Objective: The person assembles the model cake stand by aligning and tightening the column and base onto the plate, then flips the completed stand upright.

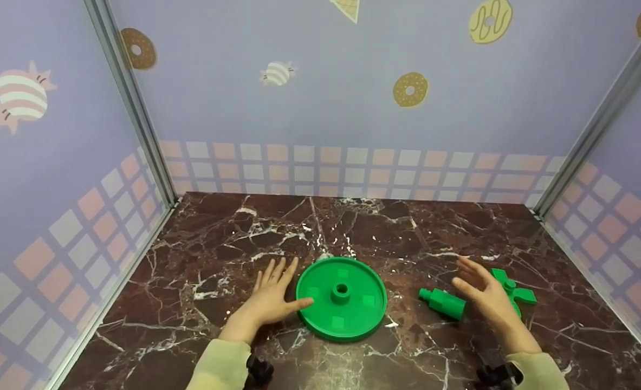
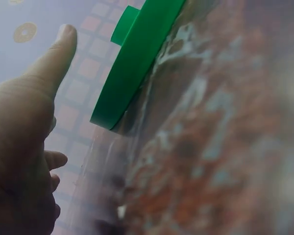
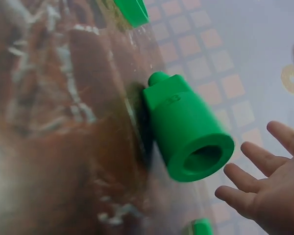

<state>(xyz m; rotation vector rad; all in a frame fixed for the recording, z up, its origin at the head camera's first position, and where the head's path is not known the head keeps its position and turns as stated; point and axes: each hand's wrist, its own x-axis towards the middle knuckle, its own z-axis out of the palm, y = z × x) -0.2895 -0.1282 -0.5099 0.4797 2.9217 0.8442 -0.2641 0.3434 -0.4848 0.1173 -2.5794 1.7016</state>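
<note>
A round green tray-like disc point(image 1: 320, 319) with a raised rim and a hollow central stub lies on the table. Beside its left edge my left hand point(image 1: 269, 298) spreads its fingers, the thumb reaching over the rim in the head view. To the right, a green hollow cylinder point(image 1: 447, 304) with a stepped narrow end lies on its side. My right hand point(image 1: 488, 298) hovers just right of it, fingers extended and holding nothing. Partly hidden behind that hand is a green bladed piece point(image 1: 525, 295) with a small central knob. In the right wrist view the cylinder point(image 3: 186, 127) shows its open end.
The dark red marbled table point(image 1: 217, 227) has white veins. Purple walls point(image 1: 325, 108) printed with sweets and tiles enclose it at the back and both sides, with metal posts point(image 1: 136, 103) at the corners.
</note>
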